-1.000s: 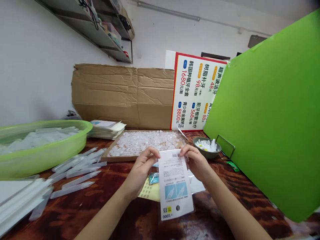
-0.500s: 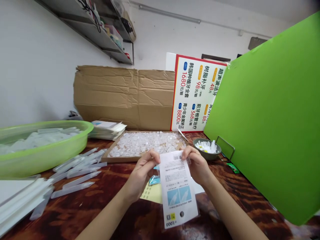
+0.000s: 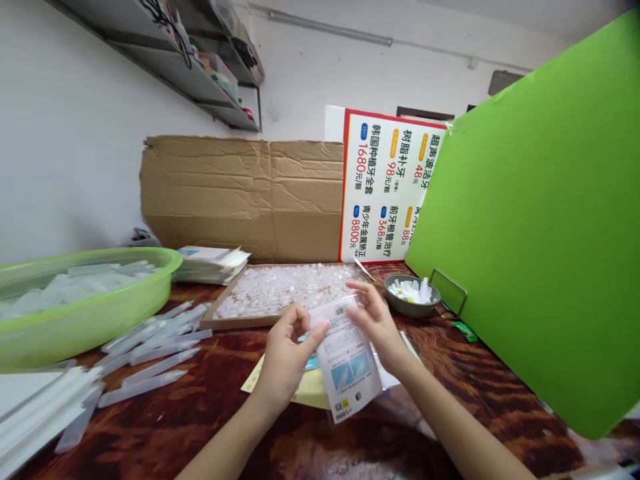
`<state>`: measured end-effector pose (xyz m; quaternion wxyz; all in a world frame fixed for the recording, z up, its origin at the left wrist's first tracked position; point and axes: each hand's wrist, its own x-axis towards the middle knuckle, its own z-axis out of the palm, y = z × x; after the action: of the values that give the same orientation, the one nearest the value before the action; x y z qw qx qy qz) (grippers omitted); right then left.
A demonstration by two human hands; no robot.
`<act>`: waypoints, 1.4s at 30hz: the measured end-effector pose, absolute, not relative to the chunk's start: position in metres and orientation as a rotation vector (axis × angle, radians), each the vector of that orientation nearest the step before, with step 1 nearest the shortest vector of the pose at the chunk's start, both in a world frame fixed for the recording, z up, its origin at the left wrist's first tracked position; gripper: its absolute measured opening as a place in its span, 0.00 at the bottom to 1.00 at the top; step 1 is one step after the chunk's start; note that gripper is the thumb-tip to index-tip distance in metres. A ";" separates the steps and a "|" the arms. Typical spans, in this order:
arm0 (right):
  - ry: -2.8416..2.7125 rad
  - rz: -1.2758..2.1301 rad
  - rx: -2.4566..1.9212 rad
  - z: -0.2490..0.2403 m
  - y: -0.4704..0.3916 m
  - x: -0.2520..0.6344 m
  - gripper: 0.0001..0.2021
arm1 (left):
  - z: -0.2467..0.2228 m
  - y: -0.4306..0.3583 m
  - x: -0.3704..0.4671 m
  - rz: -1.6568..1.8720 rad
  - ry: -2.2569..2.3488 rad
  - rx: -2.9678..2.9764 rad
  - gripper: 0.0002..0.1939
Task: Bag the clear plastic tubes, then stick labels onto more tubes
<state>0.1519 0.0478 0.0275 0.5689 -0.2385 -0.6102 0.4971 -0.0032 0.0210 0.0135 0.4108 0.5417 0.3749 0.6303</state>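
Note:
A printed white card in a clear plastic sleeve (image 3: 345,363) is held tilted over the table, its blue pictures toward me. My left hand (image 3: 287,357) pinches its upper left edge, thumb across the front. At the upper right edge, my right hand (image 3: 380,327) has thumb and fingers apart; whether it still touches the sleeve I cannot tell. Beneath lies a yellow sheet (image 3: 255,377), partly covered, with a bit of blue packaging (image 3: 313,363) on it. Just behind my hands is a shallow cardboard tray (image 3: 227,323) of small clear plastic pieces.
To the left are a green basin (image 3: 135,307) of translucent tubes, loose tubes (image 3: 157,367) and stacked white cards (image 3: 45,413). More cards (image 3: 215,263) lie behind. A grey bowl (image 3: 413,307) of white pieces sits right, near a green panel (image 3: 520,233). Cardboard (image 3: 240,200) stands behind.
The sleeved card has tilted and moved slightly up. My left thumb has come across its front, and my right hand's fingers have spread from their pinch on the top corner.

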 end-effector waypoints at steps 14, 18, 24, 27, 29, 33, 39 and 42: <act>-1.463 1.467 -0.742 0.036 0.061 0.174 0.14 | 0.026 0.025 -0.010 1.999 0.823 1.170 0.19; -1.331 1.604 -0.728 0.032 0.062 0.170 0.14 | 0.025 0.023 -0.009 1.879 0.863 1.261 0.17; -1.453 1.373 -0.848 0.030 0.069 0.177 0.14 | 0.028 0.023 -0.015 1.616 0.888 1.320 0.23; -1.587 1.239 -0.881 0.034 0.067 0.181 0.13 | 0.034 0.023 -0.021 1.360 0.924 1.407 0.19; -1.701 1.149 -0.882 0.037 0.065 0.182 0.12 | 0.037 0.022 -0.025 1.153 0.896 1.436 0.18; -1.921 1.009 -0.882 0.041 0.060 0.180 0.11 | 0.037 0.021 -0.026 0.996 0.915 1.401 0.19; -2.037 0.753 -0.862 0.041 0.055 0.176 0.09 | 0.035 0.021 -0.024 1.099 0.969 1.357 0.21; -2.070 0.654 -0.850 0.042 0.054 0.176 0.09 | 0.037 0.021 -0.023 1.148 0.988 1.403 0.20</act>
<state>0.1757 0.0539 0.0422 0.3944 -0.3350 -0.8159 0.2579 -0.0231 0.0213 0.0369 0.5130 0.5833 0.4108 0.4774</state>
